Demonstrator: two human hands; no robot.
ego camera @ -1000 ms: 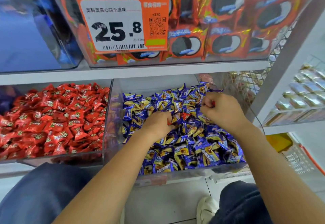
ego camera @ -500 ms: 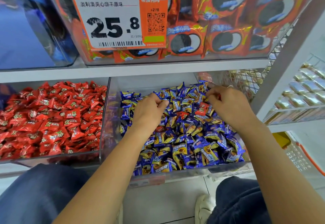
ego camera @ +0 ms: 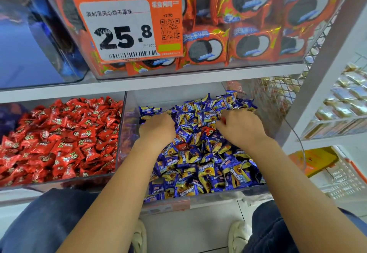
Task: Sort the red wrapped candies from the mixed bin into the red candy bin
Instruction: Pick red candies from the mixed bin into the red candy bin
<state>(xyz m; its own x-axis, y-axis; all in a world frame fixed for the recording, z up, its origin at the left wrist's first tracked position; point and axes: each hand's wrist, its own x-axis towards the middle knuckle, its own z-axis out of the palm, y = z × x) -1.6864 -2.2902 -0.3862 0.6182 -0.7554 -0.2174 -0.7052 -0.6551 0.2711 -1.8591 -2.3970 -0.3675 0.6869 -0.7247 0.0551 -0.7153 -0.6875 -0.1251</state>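
Both hands sit in the clear plastic mixed bin [ego camera: 127,133] on the lower shelf, right of centre, filled w/ blue-and-yellow wrapped candies [ego camera: 198,165]. Left hand [ego camera: 156,128] lies knuckles-up on the pile's left part, fingers curled down into the wrappers; can't tell if it grips anything, fingertips are buried. Right hand [ego camera: 240,127] rests on the pile's right part, fingers bent inward twd centre; a bit of red shows at its fingertips [ego camera: 223,120], but can't tell whether that is a candy pinched or just one lying under them.

A few red wrapped candies [ego camera: 209,131] remain mixed in: one betw. the two hands, another [ego camera: 181,146] just below the left hand, partly covered by blue wrappers.

Clear plastic red candy bin [ego camera: 59,181] stands just left of the mixed bin, sharing the same shelf, walls touching or nearly so. It is heaped w/ red wrapped candies bearing a small green-white mark.

Upper shelf: clear bin of orange-red cookie packs [ego camera: 248,44] w/ black-and-white sandwich cookie print; an orange-and-white price tag [ego camera: 127,28] reading 25.8 is fixed on its front. A blue-tinted clear bin [ego camera: 29,44] sits at upper left. White shelf frame [ego camera: 317,86] runs diagonally at right, w/ gold-wrapped items [ego camera: 345,102] beyond it. Dark blue trouser knees and white shoes [ego camera: 139,237] show at bottom, over a pale tiled floor.
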